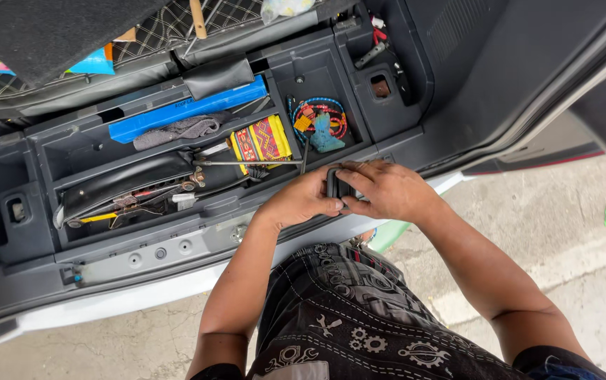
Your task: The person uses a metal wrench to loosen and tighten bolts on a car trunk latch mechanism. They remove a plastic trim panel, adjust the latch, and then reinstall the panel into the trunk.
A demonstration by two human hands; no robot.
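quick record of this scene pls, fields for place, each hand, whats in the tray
place: open car boot with a dark grey plastic storage tray, concrete ground below
left hand: grips a small black rectangular object at the tray's front edge
right hand: fingers curl over the same object
tray contents: long blue flat box, grey cloth, yellow and red patterned pouch, coiled blue and red cords

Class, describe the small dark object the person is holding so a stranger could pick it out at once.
Start at the grey storage tray in the open car boot and follow its front edge rightwards. There the left hand and right hand meet around a small black block. Unlike the colourful items nearby, it is plain black and held.
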